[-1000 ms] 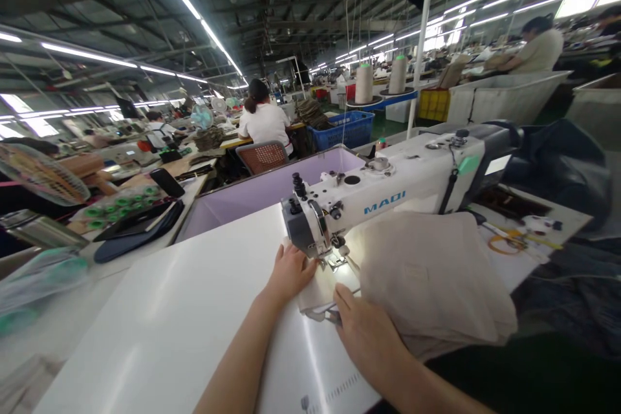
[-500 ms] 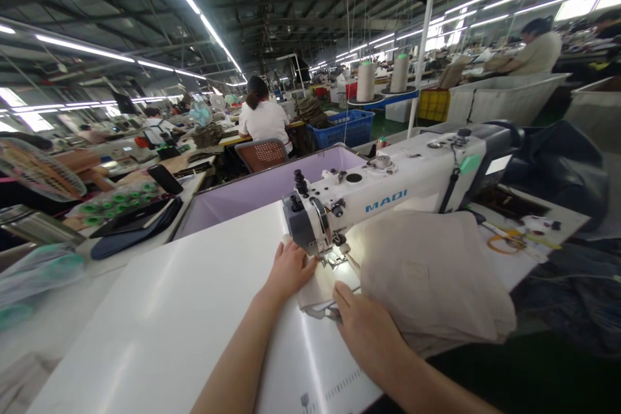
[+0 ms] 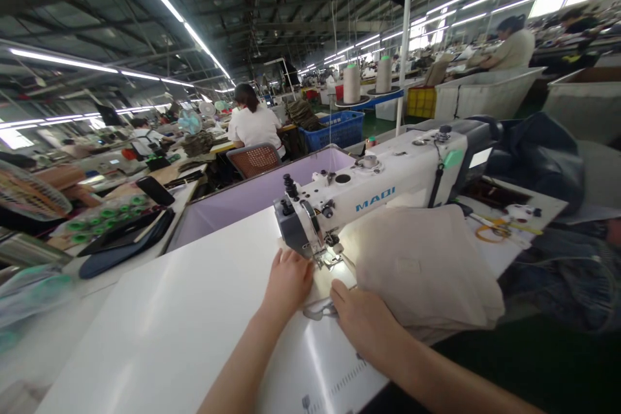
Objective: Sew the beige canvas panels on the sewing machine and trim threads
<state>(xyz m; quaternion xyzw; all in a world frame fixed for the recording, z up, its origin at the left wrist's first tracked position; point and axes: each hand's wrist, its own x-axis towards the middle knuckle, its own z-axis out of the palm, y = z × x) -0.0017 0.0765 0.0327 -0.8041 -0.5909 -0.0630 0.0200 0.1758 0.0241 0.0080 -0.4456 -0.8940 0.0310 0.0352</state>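
Head camera view is showing both my hands working at the white sewing machine (image 3: 378, 176), which is standing on the white desk (image 3: 179, 310). My left hand (image 3: 290, 277) is lying palm down, partly open, with fingers slightly bent, and it is touching the left edge of the beige cloth (image 3: 424, 265) just beside the presser foot (image 3: 331, 261). My right hand (image 3: 358, 312) is reaching to the front part of the cloth, its fingers staying close together; the thumb is hiding, so I cannot tell if it is pinching. The cloth is passing below the needle area, and its big folded part is resting to the right, in front of the machine arm. A small metal piece (image 3: 314, 314) is showing near my right fingertips.
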